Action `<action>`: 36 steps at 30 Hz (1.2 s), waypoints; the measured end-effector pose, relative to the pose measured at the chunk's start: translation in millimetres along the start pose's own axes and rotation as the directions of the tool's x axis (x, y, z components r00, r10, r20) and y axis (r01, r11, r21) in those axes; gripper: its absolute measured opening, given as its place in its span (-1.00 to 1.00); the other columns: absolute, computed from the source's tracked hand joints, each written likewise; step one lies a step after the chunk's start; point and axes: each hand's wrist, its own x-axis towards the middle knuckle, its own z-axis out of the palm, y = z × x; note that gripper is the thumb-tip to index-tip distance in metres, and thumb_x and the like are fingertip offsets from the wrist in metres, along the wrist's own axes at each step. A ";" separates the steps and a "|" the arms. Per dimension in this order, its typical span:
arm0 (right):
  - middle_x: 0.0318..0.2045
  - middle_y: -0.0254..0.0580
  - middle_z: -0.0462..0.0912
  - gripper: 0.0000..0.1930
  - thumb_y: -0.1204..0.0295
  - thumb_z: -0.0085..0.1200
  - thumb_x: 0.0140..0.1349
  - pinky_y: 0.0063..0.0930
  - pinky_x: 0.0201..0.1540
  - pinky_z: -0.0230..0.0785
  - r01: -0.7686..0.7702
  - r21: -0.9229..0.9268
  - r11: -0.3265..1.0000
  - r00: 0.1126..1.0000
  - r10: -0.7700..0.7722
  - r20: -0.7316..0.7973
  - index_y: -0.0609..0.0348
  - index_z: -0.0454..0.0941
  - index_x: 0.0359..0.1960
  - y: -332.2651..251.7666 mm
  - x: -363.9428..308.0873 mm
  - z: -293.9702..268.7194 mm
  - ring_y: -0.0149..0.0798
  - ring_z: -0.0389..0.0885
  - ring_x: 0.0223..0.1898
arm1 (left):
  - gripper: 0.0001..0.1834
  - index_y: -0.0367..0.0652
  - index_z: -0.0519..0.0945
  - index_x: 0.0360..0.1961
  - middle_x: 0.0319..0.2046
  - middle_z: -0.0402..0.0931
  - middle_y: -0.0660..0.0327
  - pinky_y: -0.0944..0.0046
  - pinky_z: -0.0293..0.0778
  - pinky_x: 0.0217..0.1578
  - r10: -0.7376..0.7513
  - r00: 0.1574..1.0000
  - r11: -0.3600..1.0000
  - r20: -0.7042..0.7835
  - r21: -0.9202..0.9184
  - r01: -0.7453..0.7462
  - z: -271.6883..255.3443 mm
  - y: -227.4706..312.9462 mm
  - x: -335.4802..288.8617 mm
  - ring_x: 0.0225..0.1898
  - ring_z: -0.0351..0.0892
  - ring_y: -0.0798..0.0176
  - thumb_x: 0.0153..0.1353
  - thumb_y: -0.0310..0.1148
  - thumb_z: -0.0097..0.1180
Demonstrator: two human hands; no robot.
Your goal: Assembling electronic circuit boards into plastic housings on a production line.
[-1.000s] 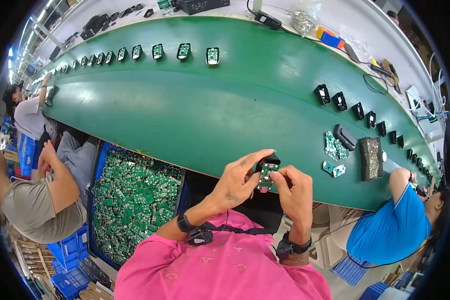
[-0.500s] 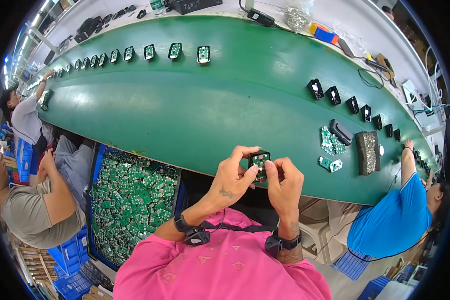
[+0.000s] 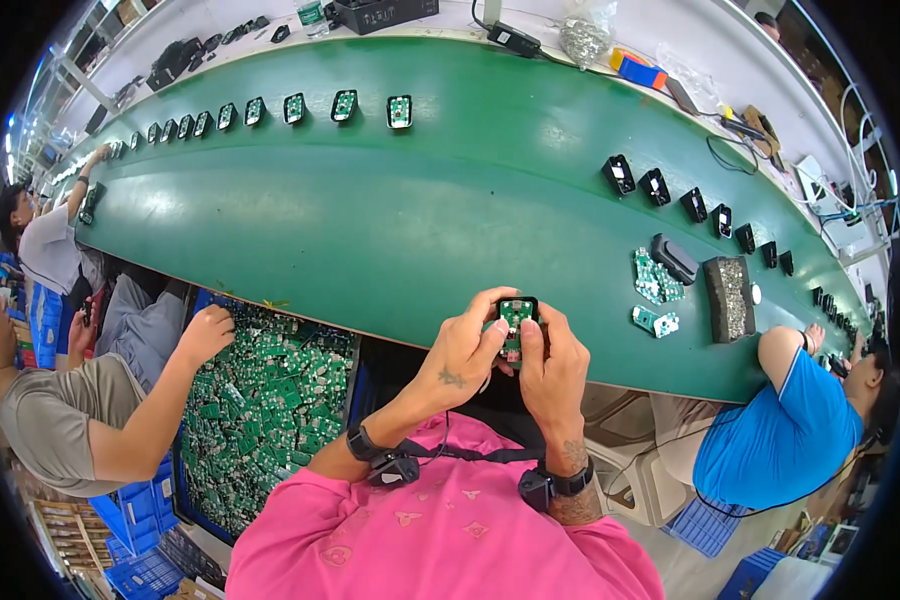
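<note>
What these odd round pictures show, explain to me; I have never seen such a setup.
No machine here: a person works bare-handed. A wide fisheye camera on the person's head looks down, so straight edges look bent. The left hand and right hand hold a case with a green board in it. On the green table, a row of filled cases runs off to the left, and black cases stand in a row on the right. Nearer on the right lie loose boards.

A green circuit board [image 3: 515, 318] sits in a black case [image 3: 517, 299].
</note>
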 end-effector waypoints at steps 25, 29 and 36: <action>-0.39 -0.27 0.60 -0.58 0.36 -0.12 0.50 -0.51 -0.39 0.40 -0.159 0.440 0.884 0.986 0.164 0.027 0.21 0.39 0.32 -44.4 -126.3 6.3 -0.51 0.48 -0.44 | -0.62 -0.29 0.42 0.18 -0.46 0.55 0.12 0.31 0.50 -0.51 0.362 0.931 0.911 -0.054 0.231 -0.341 20.9 -5.2 -126.4 -0.57 0.54 0.37 0.36 -0.44 -0.08; -0.35 -0.37 0.59 -0.61 0.41 -0.08 0.48 -0.59 -0.38 0.37 -0.122 0.512 0.850 0.990 0.139 0.004 0.22 0.45 0.29 -24.6 -126.3 16.6 -0.56 0.46 -0.40 | -0.63 -0.30 0.40 0.14 -0.37 0.56 -0.17 0.02 0.52 -0.35 0.502 0.863 0.785 -0.059 0.448 -0.427 21.4 -12.6 -125.1 -0.42 0.59 -0.22 0.31 -0.49 -0.09; -0.46 -0.32 0.55 -0.56 0.38 -0.03 0.45 -0.51 -0.38 0.39 -0.152 0.410 0.899 0.986 0.165 0.005 0.26 0.41 0.31 9.8 -71.6 30.4 -0.51 0.45 -0.45 | -0.64 -0.27 0.44 0.13 -0.33 0.60 0.02 0.26 0.58 -0.48 0.266 0.964 0.925 -0.018 0.286 -0.250 3.1 -13.5 -55.1 -0.48 0.63 0.20 0.32 -0.46 -0.05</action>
